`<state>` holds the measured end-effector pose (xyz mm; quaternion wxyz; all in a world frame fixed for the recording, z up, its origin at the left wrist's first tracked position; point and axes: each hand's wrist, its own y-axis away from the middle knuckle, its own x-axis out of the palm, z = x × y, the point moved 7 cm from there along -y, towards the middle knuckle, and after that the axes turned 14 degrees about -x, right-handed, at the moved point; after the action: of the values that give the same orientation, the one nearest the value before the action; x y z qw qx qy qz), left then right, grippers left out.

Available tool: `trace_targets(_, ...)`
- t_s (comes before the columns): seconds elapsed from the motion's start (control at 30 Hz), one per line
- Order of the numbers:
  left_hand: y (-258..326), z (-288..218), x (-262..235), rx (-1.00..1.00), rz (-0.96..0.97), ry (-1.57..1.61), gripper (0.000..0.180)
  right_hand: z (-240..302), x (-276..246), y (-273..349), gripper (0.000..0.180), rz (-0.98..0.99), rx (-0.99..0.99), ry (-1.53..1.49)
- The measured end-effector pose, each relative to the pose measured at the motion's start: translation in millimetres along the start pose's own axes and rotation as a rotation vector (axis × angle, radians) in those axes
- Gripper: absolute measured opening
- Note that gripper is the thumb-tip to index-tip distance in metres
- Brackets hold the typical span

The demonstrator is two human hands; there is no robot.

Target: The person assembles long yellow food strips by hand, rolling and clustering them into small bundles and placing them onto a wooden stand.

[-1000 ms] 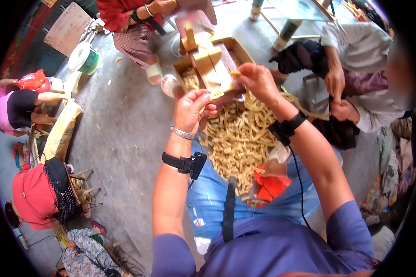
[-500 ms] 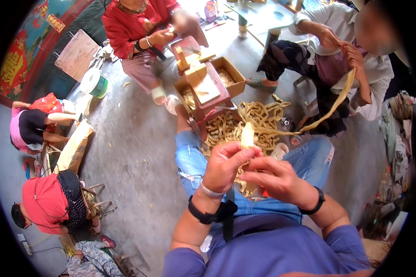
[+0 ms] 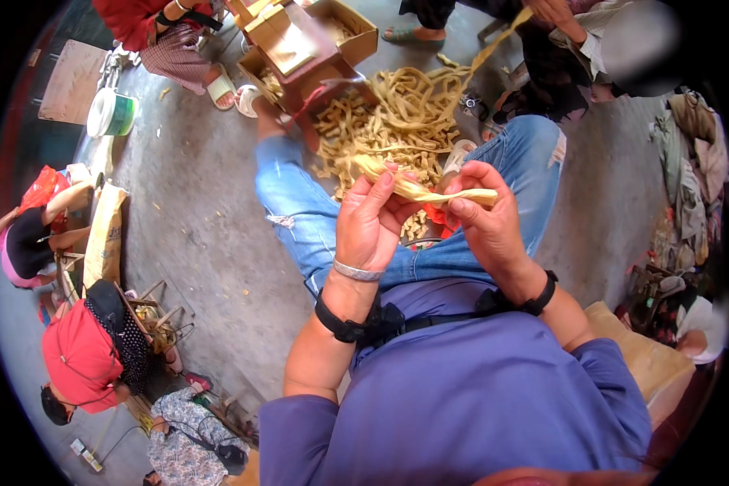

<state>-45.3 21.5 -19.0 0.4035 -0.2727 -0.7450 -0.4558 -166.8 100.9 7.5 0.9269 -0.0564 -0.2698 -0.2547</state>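
My left hand (image 3: 371, 217) and my right hand (image 3: 491, 220) hold a pale yellow, fibrous strip (image 3: 424, 194) between them, above my lap. Its wider, folded-looking part lies in the fingers of the left hand and sticks out past them to the left. The right thumb and fingers pinch its narrower, twisted end. Just beyond the hands, a heap of long, flat yellow braid (image 3: 405, 101) is piled on the floor between my feet. One length of that braid (image 3: 494, 50) runs up to the hands of a person at the far right.
A dark red wooden stand (image 3: 320, 69) with cardboard boxes (image 3: 346, 28) beside it stands beyond my left knee. Other people sit at the far left and along the left side. A white-green bucket (image 3: 112, 113) and a yellow sack (image 3: 105, 231) stand left; cloths (image 3: 688, 162) hang right.
My view has tilted downward. The hands have moved apart, and the strip, upright before, now lies sideways between them, its right end pinched by the right hand.
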Motion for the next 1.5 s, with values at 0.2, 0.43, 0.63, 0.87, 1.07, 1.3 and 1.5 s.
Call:
trace_targets(0.2,-7,-1,-8,0.023,0.061,0.106,0.014,17,31,-1,0.019,0.436,-0.201,0.134)
trace_targets(0.43,-7,-1,-3,0.074,0.055,0.061,0.017,-16,-11,-7,0.036,-0.128,0.111,-0.183)
trace_targets(0.63,4,-10,2,0.074,-0.406,-0.954,0.01,14,2,-5,0.048,0.244,-0.192,0.395)
trace_targets(0.87,21,-19,32,0.479,-0.643,-2.019,0.01,-6,1,-17,0.018,0.212,-0.011,0.146)
trace_targets(1.07,35,-16,63,0.729,-0.551,-1.955,0.009,-20,14,-29,0.02,0.198,-0.088,0.086)
trace_targets(1.3,43,-20,57,0.829,-0.571,-1.765,0.015,-23,-4,-27,0.021,0.095,-0.092,0.249)
trace_targets(1.5,40,-21,55,0.82,-0.553,-1.728,0.014,-6,11,-24,0.023,0.391,-0.208,0.641)
